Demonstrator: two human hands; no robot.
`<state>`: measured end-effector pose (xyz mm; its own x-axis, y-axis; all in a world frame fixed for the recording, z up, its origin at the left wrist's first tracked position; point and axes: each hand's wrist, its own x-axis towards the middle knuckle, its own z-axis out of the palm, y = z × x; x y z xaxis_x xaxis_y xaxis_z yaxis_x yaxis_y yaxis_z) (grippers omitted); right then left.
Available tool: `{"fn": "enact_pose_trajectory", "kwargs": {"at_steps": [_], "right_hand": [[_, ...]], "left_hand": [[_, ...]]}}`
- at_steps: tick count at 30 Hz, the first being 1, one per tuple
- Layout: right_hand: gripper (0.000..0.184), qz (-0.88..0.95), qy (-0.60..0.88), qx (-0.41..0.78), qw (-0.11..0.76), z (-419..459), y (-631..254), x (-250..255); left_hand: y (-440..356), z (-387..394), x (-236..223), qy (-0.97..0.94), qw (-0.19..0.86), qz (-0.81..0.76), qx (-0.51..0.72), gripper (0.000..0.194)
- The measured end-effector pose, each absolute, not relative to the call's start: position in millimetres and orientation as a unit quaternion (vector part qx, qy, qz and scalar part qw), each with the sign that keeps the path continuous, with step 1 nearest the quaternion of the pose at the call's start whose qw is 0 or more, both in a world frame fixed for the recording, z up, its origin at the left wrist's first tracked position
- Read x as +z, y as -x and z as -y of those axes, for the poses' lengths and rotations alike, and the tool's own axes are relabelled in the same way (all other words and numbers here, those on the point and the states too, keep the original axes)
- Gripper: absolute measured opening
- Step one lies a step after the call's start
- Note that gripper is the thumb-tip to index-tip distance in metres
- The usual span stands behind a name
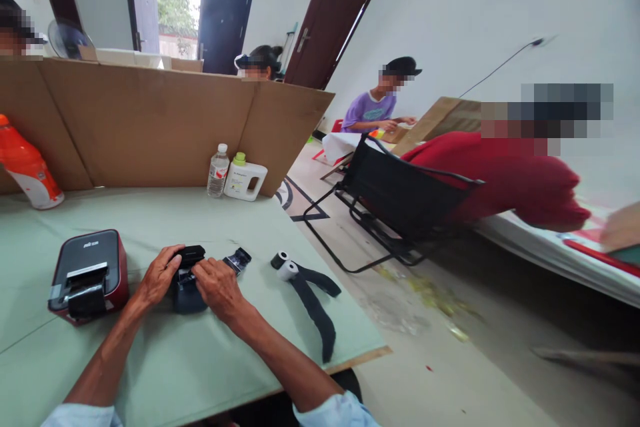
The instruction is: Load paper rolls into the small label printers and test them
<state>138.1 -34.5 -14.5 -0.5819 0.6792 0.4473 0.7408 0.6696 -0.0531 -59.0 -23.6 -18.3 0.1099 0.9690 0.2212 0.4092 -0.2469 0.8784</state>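
Observation:
A small dark-blue device (190, 302) with a raised black lid (191, 253) sits on the green tabletop; it looks like a label printer. My left hand (161, 275) grips its left side, fingers at the lid. From the right, my right hand (219, 285) reaches in with bent fingers pressed together at the opening; what they pinch is hidden. Just beyond the right hand lies a dark, shiny strip-like piece (238, 260). Farther right are a black roll (279, 259) and a white-ended roll (289, 271) with long black strips (316, 310) trailing from them.
A larger black-and-red printer (90, 273) stands to the left. Behind are an orange bottle (33, 163), a clear water bottle (218, 172) and a white jug (246, 179) before a cardboard screen (160, 127). Right of the table's edge are a black chair (407, 190) and several people.

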Motion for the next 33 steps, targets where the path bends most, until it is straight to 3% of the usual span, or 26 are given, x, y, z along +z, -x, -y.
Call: {"fn": "enact_pose_trajectory", "kwargs": {"at_steps": [11, 24, 29, 33], "right_hand": [[0.016, 0.882, 0.411, -0.09, 0.21, 33.9, -128.8, -13.7], [0.007, 0.881, 0.421, -0.009, 0.217, 30.7, -127.8, -6.8], [0.035, 0.877, 0.404, 0.051, 0.256, 35.4, -131.4, -8.2], [0.038, 0.866, 0.393, 0.097, 0.295, 38.8, -133.4, -10.7]], "left_hand": [[58.5, 23.6, -17.8, -0.671, 0.325, -0.519, 0.417, 0.05], [56.6, 22.0, -15.2, -0.659, 0.322, -0.535, 0.419, 0.052], [57.8, 21.2, -17.7, -0.655, 0.336, -0.532, 0.418, 0.053], [58.3, 20.8, -17.9, -0.654, 0.333, -0.534, 0.42, 0.054]]}}
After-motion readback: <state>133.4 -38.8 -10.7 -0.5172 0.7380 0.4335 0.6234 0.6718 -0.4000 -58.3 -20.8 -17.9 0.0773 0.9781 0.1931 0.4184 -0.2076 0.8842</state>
